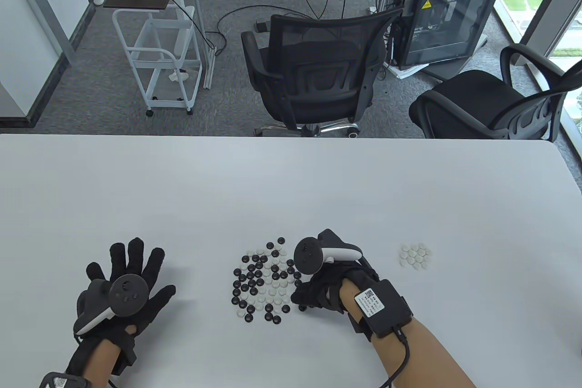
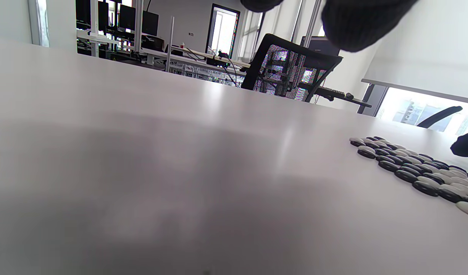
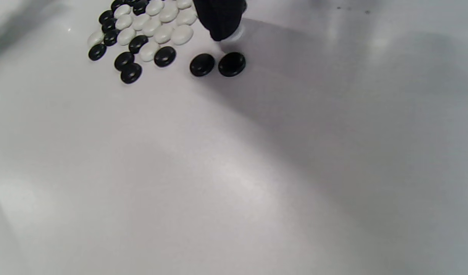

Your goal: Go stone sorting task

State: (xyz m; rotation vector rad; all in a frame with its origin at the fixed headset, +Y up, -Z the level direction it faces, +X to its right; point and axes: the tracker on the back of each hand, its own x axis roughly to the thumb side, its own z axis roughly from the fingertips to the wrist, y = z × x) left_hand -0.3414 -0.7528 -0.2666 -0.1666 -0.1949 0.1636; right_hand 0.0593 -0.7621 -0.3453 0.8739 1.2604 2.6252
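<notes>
Your right hand (image 1: 318,290) sits at the right edge of the mixed heap of black and white glass Go stones (image 1: 263,279), one fingertip (image 3: 220,23) down on a white stone (whether pinched, I cannot tell). The sorted white cluster (image 1: 414,256) lies farther right of the heap; your left hand (image 1: 125,288) rests flat, fingers spread, well left.

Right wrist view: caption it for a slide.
Gloved fingertip touching a white stone beside mixed Go stones.
</notes>
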